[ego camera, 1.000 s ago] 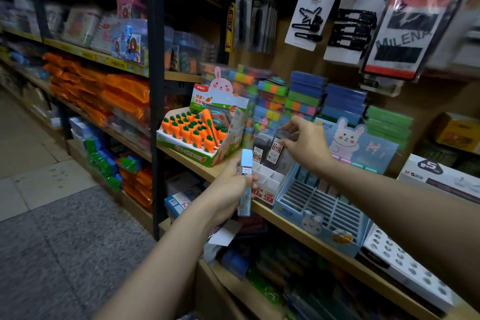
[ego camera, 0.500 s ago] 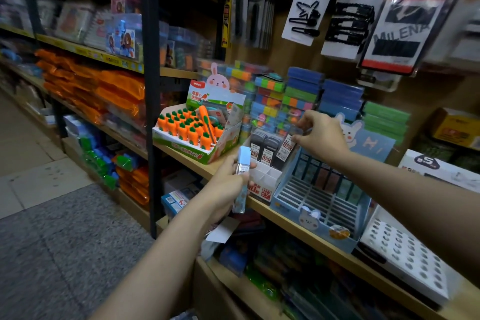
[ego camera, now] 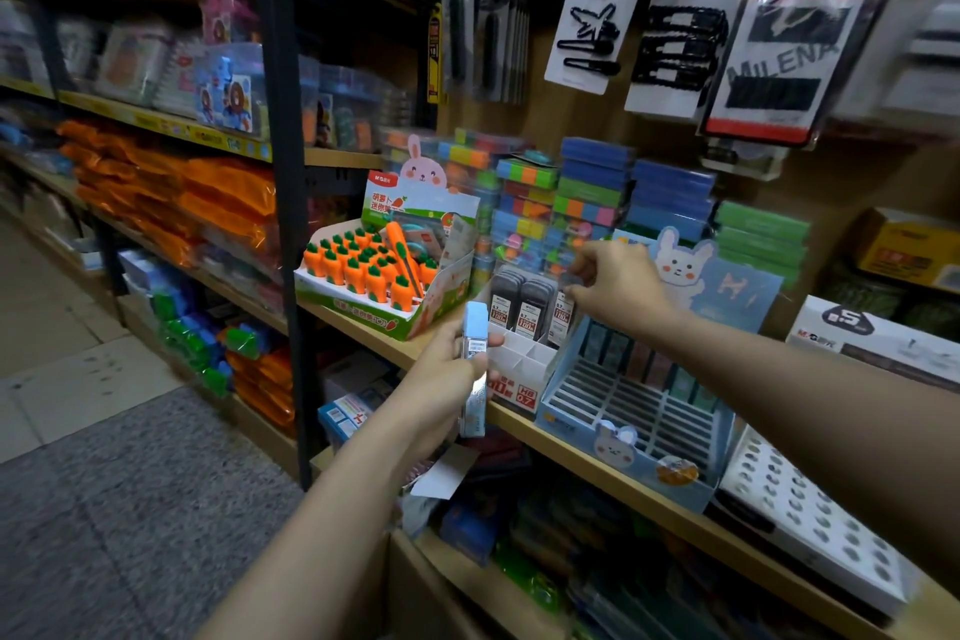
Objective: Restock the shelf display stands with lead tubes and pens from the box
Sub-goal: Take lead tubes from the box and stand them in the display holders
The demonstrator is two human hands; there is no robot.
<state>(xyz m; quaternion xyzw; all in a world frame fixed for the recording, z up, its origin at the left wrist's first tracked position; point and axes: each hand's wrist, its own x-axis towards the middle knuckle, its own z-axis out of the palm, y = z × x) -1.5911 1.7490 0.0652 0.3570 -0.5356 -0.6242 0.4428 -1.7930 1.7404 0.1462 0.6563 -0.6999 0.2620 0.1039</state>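
Pale-blue lead tube (ego camera: 475,369) stands upright in the left hand (ego camera: 449,379), gripped before the white display stand (ego camera: 519,364); the right hand (ego camera: 621,283) pinches a dark tube (ego camera: 563,309) at the stand's back row

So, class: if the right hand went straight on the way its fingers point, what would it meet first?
Probably the dark lead tubes standing in the white display stand, just beyond the right hand; depth is unclear.
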